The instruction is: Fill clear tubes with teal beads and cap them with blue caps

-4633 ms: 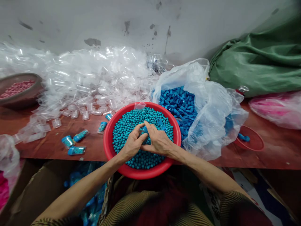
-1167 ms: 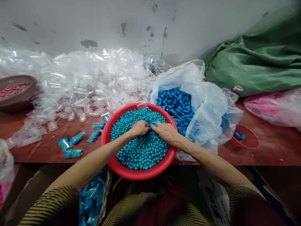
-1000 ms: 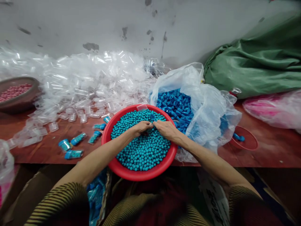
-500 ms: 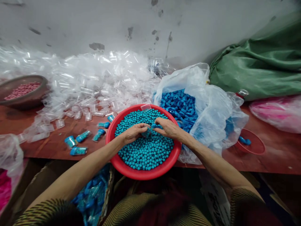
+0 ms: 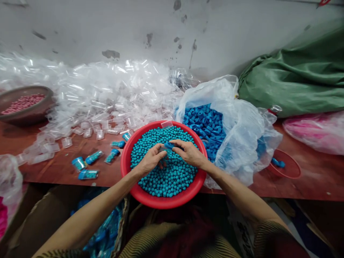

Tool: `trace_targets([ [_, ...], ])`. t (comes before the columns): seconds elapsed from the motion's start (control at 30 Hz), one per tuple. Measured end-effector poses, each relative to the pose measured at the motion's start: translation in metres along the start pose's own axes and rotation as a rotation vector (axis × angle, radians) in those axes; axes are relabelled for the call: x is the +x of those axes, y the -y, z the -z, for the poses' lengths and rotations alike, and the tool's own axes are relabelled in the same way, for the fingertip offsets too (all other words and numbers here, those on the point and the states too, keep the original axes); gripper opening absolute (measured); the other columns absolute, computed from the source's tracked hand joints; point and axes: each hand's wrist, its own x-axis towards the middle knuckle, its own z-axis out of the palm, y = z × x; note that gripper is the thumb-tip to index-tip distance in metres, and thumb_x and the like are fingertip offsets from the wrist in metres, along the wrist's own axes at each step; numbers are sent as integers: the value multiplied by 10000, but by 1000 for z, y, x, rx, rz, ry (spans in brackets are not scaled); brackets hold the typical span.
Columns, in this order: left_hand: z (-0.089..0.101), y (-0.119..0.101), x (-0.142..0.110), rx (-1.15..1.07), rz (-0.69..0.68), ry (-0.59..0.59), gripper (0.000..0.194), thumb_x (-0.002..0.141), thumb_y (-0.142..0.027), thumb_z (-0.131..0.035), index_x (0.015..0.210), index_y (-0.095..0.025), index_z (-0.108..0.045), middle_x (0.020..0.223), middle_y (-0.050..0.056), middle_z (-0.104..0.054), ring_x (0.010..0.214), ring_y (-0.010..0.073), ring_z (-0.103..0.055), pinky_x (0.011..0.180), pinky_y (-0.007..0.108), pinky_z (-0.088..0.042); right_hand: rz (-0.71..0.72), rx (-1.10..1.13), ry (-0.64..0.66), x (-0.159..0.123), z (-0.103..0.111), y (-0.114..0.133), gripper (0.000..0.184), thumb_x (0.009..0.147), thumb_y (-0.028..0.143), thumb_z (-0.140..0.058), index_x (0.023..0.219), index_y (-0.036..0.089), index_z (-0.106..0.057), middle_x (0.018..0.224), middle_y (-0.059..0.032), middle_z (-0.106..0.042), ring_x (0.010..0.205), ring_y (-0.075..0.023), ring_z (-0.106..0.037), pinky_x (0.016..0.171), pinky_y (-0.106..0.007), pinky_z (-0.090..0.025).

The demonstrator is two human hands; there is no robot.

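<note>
Above a red basin (image 5: 124, 161) of small turquoise beads (image 5: 161, 182), both my hands meet. My left hand (image 5: 152, 157) is closed around a small clear plastic bottle (image 5: 163, 147), mostly hidden by the fingers. A blue cap (image 5: 169, 145) is pinched in my right hand (image 5: 190, 153), at the bottle's end. Whether the cap is fully seated cannot be made out. One loose clear bottle (image 5: 167, 124) lies at the basin's far rim. Several capped bottles with turquoise beads, such as this capped bottle (image 5: 88, 174), lie left of the basin.
A large heap of clear bottles (image 5: 107, 89) lines the wall. Blue caps (image 5: 204, 122) fill an opened plastic bag (image 5: 239, 132) on the right. A bowl of pink beads (image 5: 24, 118) stands far left, a red basket (image 5: 288, 172) right. A cardboard box (image 5: 51, 215) sits below the table edge.
The cap and bottle in my hands have come up slightly and are turned more sideways. My right hand has shifted a little down. The view has tilted slightly.
</note>
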Motion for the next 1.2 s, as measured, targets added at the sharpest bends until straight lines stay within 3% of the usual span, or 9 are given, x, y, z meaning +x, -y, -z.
trace_targets([
  [0.1,-1,1,-2,-10,-16,-13,404,763,-428,-599,1056,-182,-470,690,-38,-574,467,87,-559,388,182,-393,-7,-26,-35,-2,-2,2,281,873,201,-488,1122,172,-613,941,-50,-685,852,-158,-619,787,-281,-454],
  [0.37,-7,0,-5,49,-65,-43,503,763,-353,-596,1199,-168,-427,596,-67,-510,394,69,-466,350,188,-325,-22,-17,58,-3,-1,7,256,903,204,-427,1004,164,-658,749,-11,-642,682,-122,-574,674,-243,-430],
  [0.53,-10,-5,-9,-33,-77,-40,583,771,-379,-590,1274,-168,-384,603,-59,-530,405,68,-473,368,191,-329,-63,36,-72,-4,-7,8,245,893,243,-458,1051,180,-634,727,7,-637,648,-116,-569,634,-231,-434],
  [0.73,-17,-9,-13,-48,-137,-106,553,783,-338,-573,1294,-193,-420,570,-77,-458,412,51,-418,385,188,-310,86,-157,-49,-7,-9,8,266,924,271,-403,917,190,-656,778,-36,-661,704,-153,-596,691,-262,-454],
  [0.97,-21,-4,-12,-29,-114,-165,438,780,-310,-565,1195,-193,-491,519,-83,-375,395,59,-341,378,202,-304,231,-447,84,-14,-9,-2,311,913,169,-340,1145,116,-540,784,-81,-619,710,-169,-559,655,-269,-435],
  [1.1,-21,-2,-13,-12,-116,-167,378,792,-316,-548,1146,-197,-486,519,-88,-359,387,58,-331,367,197,-301,258,-331,99,-14,-6,-4,274,924,197,-347,1086,143,-562,750,-44,-597,670,-147,-535,635,-246,-416],
  [1.2,-19,-6,-14,-5,-96,-100,447,786,-334,-561,1198,-204,-450,546,-87,-405,379,57,-372,366,196,-318,205,-172,94,-15,-3,-2,264,941,255,-359,958,163,-606,679,0,-559,601,-119,-508,601,-218,-392],
])
